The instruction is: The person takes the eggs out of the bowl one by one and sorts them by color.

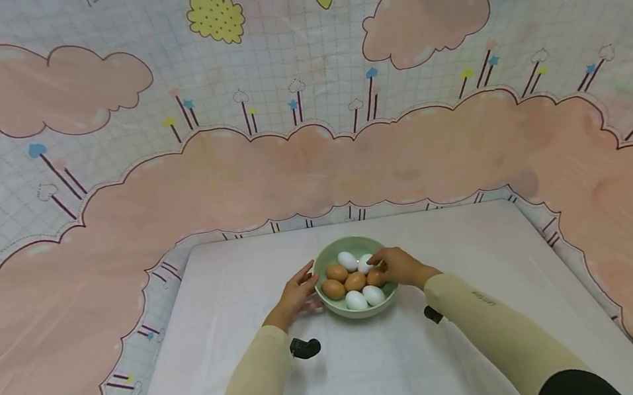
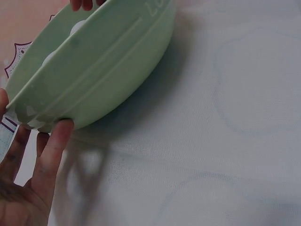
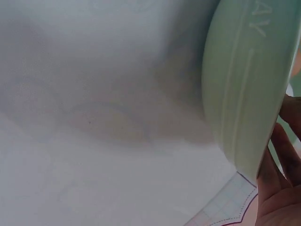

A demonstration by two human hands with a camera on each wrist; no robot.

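We've L hand (image 1: 295,295) w/ fingers spread, nearly straight, touching bowl (image 2: 103,70), L side. Our R hand (image 1: 402,266) is over R rim, fingers by eggs (image 1: 355,282); can't tell if it's pinching any. Bowl's on tbl (image 1: 242,274), eggs inside.

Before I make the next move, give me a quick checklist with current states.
1. Bowl upright on the table: ok.
2. White eggs and brown eggs inside the bowl: ok.
3. Left hand touching the bowl's outside: ok.
4. Right hand at the eggs on the bowl's right: ok.
5. Right hand's hold on an egg: cannot tell, partly hidden.
6. Shells free of cracks: cannot tell, too small.
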